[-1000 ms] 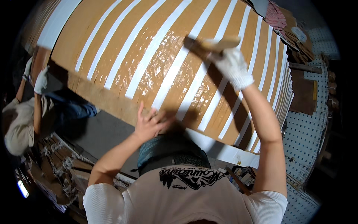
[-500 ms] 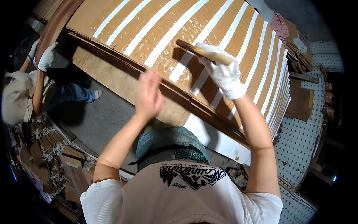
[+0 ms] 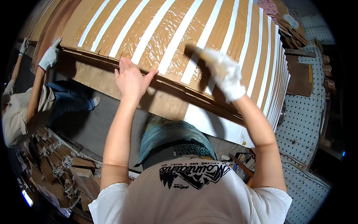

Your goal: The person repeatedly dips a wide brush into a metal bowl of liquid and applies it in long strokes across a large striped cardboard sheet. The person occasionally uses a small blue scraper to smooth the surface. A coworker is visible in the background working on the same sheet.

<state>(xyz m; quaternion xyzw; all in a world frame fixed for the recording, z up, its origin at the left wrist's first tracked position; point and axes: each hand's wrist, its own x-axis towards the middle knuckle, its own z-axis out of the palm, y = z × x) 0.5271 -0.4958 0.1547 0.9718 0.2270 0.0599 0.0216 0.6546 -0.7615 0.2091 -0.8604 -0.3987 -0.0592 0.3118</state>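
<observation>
Brown cardboard sheets (image 3: 164, 39) lie fanned in a stack in front of me, their white strips (image 3: 179, 37) in parallel rows. A wet, glossy film covers the middle and left of them. My bare left hand (image 3: 130, 80) rests on the stack's near edge, fingers stretched out and thumb apart. My right hand (image 3: 225, 76), in a white knit glove, is closed round a wooden-handled brush (image 3: 205, 56) with a dark end. Hand and brush are motion-blurred over the sheets right of the middle; whether the brush touches them I cannot tell.
At the left a co-worker's gloved hand (image 3: 49, 58) is at a curved brown sheet (image 3: 56, 28). Cardboard scraps with white strings (image 3: 65, 162) lie lower left. A wooden board (image 3: 99, 84) runs under the stack's near edge. Dotted cloth (image 3: 298, 127) covers the right side.
My left hand has come down and left onto the stack's edge. The right hand with the brush has moved slightly down over the sheets. In view, the stack sits a little further left.
</observation>
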